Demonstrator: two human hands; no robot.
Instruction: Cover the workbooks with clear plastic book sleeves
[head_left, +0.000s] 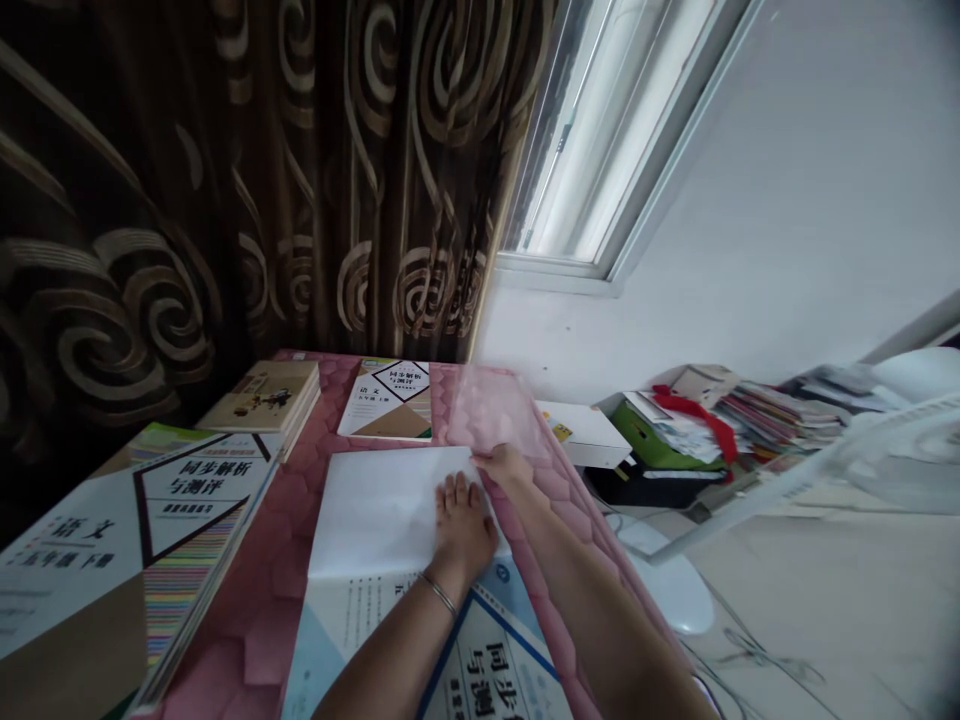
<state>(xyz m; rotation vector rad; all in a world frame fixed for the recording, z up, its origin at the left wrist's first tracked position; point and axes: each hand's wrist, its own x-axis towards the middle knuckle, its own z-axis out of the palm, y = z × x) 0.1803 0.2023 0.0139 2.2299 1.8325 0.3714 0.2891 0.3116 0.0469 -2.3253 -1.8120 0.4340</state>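
My left hand (461, 525) lies flat with fingers stretched out on a white sheet (382, 510) that covers the upper part of a textbook (480, 660) on the pink table cover (255, 610). My right hand (504, 466) pinches the near edge of a clear plastic sheet (495, 412), which lifts up from the sheet's far right corner. A thin bracelet circles my left wrist.
A stack of textbooks (127, 560) fills the near left; another book pile (266, 398) and a single textbook (390, 400) lie at the back. A dark patterned curtain hangs behind. To the right stand a white box (592, 432), cluttered papers (720, 420) and a white fan (885, 450).
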